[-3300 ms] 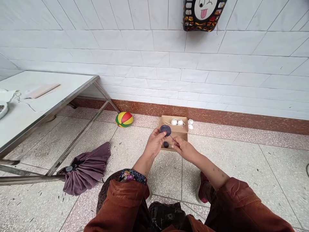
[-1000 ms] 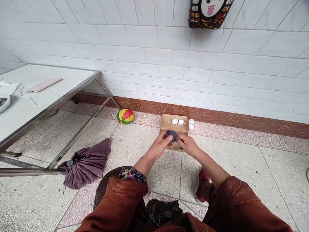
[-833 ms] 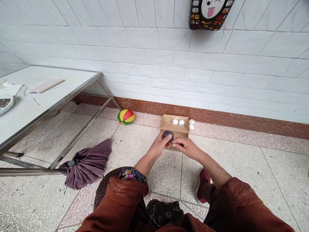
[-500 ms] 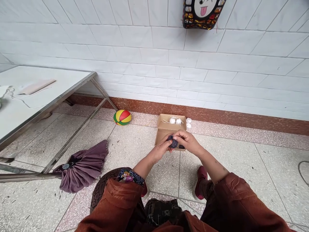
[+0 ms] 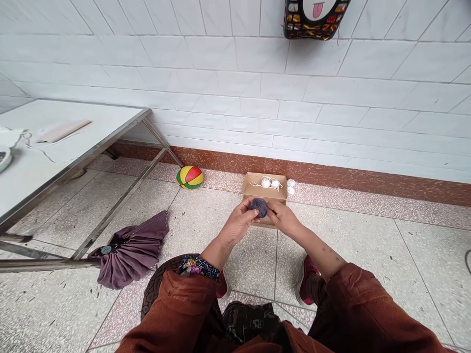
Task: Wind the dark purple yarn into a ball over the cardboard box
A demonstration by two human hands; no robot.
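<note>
Gripping a round grey-purple yarn ball (image 5: 259,208), left hand (image 5: 238,221) sets its thumb across the front, presumably for steadiness. Right hand (image 5: 284,217): fingers closed beside it, perhaps on a strand (too small to confirm). Ball held above open brown cardboard box (image 5: 265,194), likely for convenience.

This is an indoor room, a home or small workroom; which of them cannot be told. A white-tiled wall (image 5: 221,59) rises at 12 o'clock above a brown skirting (image 5: 228,162); a speckled floor (image 5: 349,255) spreads at 4. A metal-framed table (image 5: 106,116) stands at 9, a multicoloured ball (image 5: 190,177) near it, and a cartoon-decorated basket (image 5: 312,29) at 1.
</note>
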